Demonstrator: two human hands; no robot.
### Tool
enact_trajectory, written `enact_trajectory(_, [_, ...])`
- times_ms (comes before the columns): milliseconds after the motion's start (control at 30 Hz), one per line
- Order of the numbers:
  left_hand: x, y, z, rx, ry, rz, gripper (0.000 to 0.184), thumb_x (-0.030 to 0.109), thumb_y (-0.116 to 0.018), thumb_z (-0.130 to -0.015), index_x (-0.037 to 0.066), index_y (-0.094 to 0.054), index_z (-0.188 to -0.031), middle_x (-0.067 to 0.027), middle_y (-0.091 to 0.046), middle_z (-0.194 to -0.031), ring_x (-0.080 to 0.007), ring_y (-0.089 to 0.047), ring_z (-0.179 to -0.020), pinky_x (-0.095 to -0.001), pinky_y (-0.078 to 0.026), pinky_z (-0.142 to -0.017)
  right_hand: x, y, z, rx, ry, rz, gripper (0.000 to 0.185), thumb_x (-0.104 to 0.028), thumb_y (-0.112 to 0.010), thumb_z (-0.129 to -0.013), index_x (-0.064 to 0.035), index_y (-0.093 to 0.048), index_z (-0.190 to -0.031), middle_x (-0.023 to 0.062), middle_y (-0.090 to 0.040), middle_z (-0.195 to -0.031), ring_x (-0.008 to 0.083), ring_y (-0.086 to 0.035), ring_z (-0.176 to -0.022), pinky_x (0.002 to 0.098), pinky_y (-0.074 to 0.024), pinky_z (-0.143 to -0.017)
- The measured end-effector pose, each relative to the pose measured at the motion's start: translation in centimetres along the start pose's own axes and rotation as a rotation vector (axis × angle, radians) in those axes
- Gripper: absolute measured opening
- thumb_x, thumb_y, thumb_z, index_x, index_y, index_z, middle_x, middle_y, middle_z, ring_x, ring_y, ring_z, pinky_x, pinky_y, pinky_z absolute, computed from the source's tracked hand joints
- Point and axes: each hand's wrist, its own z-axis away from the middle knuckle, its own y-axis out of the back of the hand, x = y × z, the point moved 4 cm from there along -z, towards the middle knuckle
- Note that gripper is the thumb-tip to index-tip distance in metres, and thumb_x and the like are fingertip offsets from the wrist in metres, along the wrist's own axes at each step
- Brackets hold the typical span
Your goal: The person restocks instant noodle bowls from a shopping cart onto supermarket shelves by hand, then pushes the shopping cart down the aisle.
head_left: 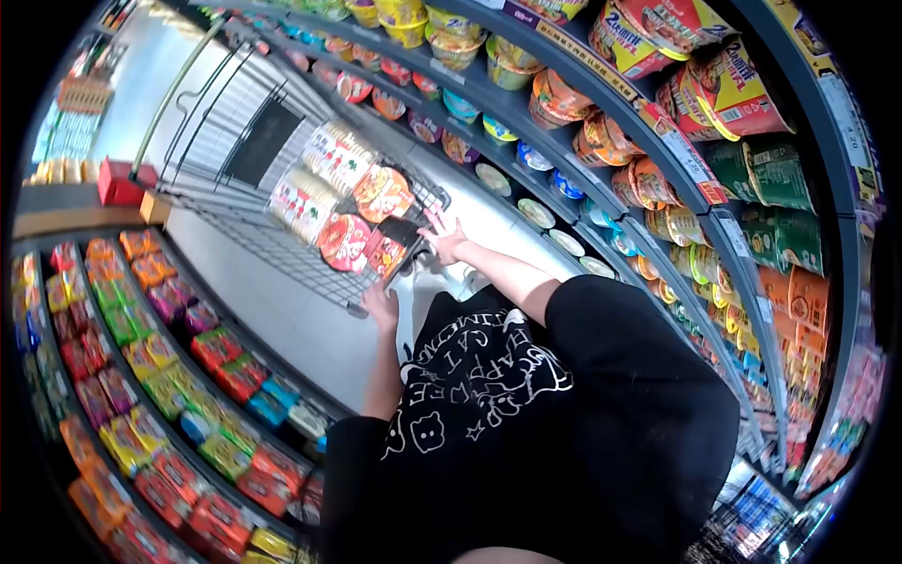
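Observation:
A metal wire shopping cart [272,273] stands in front of me, its handle [407,263] nearest my body. My left hand [380,306] is at the left part of the handle, with its fingers seemingly curled on it. My right hand [445,237] touches the right part of the handle, fingers spread apart. Inside the cart lie white stacked packs of cups [305,199] with red print. Closer to the handle are a red round noodle bowl [344,242], an orange one [381,193] and a red packet [383,254].
A tall shelf [648,117] of instant noodle bowls and cups runs along my right. Low tiered shelves [141,376] with colourful noodle packets are on the left. A red box [127,182] sits at the end of the left shelves. The pale floor [211,249] shows between them.

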Motion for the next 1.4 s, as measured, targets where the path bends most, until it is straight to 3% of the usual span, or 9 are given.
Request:
enact_trajectory(233, [3.8,-2.1,9.1,-0.184,0.093,0.08,0.034,0.016,-0.059,-0.061,0.011,-0.057,-0.096,-0.0104,-0.057,-0.089,-0.0263,-0.05,-0.088,-0.0371,-0.03,-0.084,3.3,-5.0,9.1,0.0,0.069,0.04,0.078,-0.023,-0.059,-0.063,-0.0208,-0.018,-0.13,0.0131,0.012,-0.136,0.0314,0.017,-0.123,0.0555,-0.0127,-0.095])
enact_trajectory(500, [8.9,-4.8,18.6,-0.243,0.12,0.039,0.033,0.017,-0.059,-0.062,0.013,-0.057,-0.095,-0.0104,-0.056,-0.089,-0.0242,-0.049,-0.091,-0.0391,-0.028,-0.086,7.1,-11.9,16.7,0.01,-0.016,-0.024,0.09,-0.027,-0.07,-0.051,-0.0183,-0.023,-0.128,0.017,0.011,-0.134,0.0339,0.01,-0.124,0.0551,-0.0156,-0.095])
enact_trajectory(967, [16.4,-8.8,33.4,-0.376,0.249,0.027,0.034,0.022,-0.059,-0.064,0.018,-0.057,-0.098,-0.0089,-0.058,-0.089,-0.025,-0.053,-0.09,-0.0419,-0.033,-0.083,13.9,-23.6,29.1,0.046,0.024,-0.011,0.096,-0.031,-0.072,-0.05,-0.0186,-0.019,-0.129,0.0184,0.009,-0.134,0.0353,0.006,-0.124,0.0527,-0.0143,-0.096])
enact_trajectory(1100, [18.6,-9.1,36.2,-0.272,0.456,-0.363,0.046,0.03,-0.057,-0.063,0.018,-0.05,-0.107,-0.01,-0.051,-0.104,-0.0263,-0.042,-0.103,-0.0465,-0.021,-0.093,14.6,-24.6,33.0,0.131,0.274,0.094,0.095,-0.028,-0.069,-0.054,-0.0184,-0.012,-0.13,0.0156,0.003,-0.136,0.0346,0.004,-0.125,0.0548,-0.0152,-0.095])
enact_trajectory(1167, [18.2,-8.6,37.0,-0.373,0.517,-0.302,0.055,0.03,-0.057,-0.063,0.017,-0.043,-0.114,-0.0104,-0.043,-0.113,-0.0262,-0.034,-0.111,-0.0465,-0.015,-0.097,14.4,-24.5,34.8,0.066,0.3,0.174,0.092,-0.026,-0.066,-0.058,-0.0179,-0.01,-0.131,0.0115,0.002,-0.137,0.0318,0.004,-0.125,0.0547,-0.0151,-0.095])
enact_trajectory(1200, [18.4,-8.1,37.7,-0.392,0.496,-0.304,0.057,0.03,-0.057,-0.063,0.017,-0.04,-0.116,-0.0104,-0.041,-0.115,-0.0261,-0.032,-0.112,-0.0473,-0.015,-0.097,14.3,-24.8,35.4,0.119,0.323,0.263,0.089,-0.038,-0.063,-0.059,-0.0145,-0.015,-0.13,0.0139,-0.007,-0.135,0.034,-0.01,-0.123,0.0517,-0.0188,-0.095])
enact_trajectory(1233, [18.9,-7.6,38.2,-0.4,0.474,-0.302,0.06,0.029,-0.058,-0.063,0.017,-0.037,-0.118,-0.0104,-0.04,-0.117,-0.0259,-0.03,-0.114,-0.0481,-0.015,-0.097,14.2,-25.0,35.5,0.078,0.315,0.251,0.082,-0.033,-0.063,-0.059,-0.0093,-0.022,-0.127,0.0135,-0.01,-0.134,0.0326,-0.01,-0.123,0.0501,-0.0189,-0.096])
enact_trajectory(1333, [19.4,-7.3,39.8,-0.394,0.501,-0.252,0.065,0.028,-0.06,-0.063,0.016,-0.033,-0.12,-0.0109,-0.035,-0.121,-0.026,-0.025,-0.118,-0.0481,-0.022,-0.094,14.1,-25.9,35.1,0.012,0.285,0.145,0.076,-0.03,-0.062,-0.059,-0.0034,-0.029,-0.123,0.0133,-0.011,-0.134,0.0317,-0.01,-0.123,0.0481,-0.0208,-0.096])
enact_trajectory(1400, [19.8,-7.3,40.9,-0.411,0.48,-0.267,0.067,0.027,-0.062,-0.062,0.014,-0.032,-0.12,-0.0111,-0.033,-0.121,-0.0262,-0.025,-0.118,-0.0467,-0.03,-0.09,14.6,-26.9,35.8,-0.105,0.199,0.144,0.071,-0.027,-0.057,-0.065,-0.0063,-0.025,-0.125,0.0045,-0.004,-0.137,0.0224,-0.001,-0.126,0.0502,-0.0179,-0.097])
